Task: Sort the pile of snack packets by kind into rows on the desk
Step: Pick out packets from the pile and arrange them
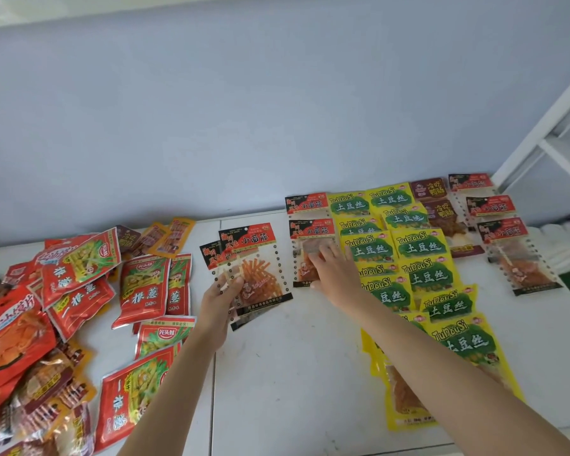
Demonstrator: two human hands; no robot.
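Holding two clear packets with red and black headers (249,274) fanned in my left hand (218,301), thumb pinched over their lower left corners, I lay my right hand (334,271) flat, fingers straight, on a matching packet (310,255) on the white desk (293,373). That packet sits below another of its kind, at about 9 o'clock from the yellow and green packets (422,274) set in rows. The unsorted pile of red packets (79,307) lies at 9 o'clock from my left hand.

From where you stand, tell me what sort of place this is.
Probably a plain room at home or in a dorm: a white desk against a bare bluish wall, with a white frame, perhaps a bunk ladder, at right.
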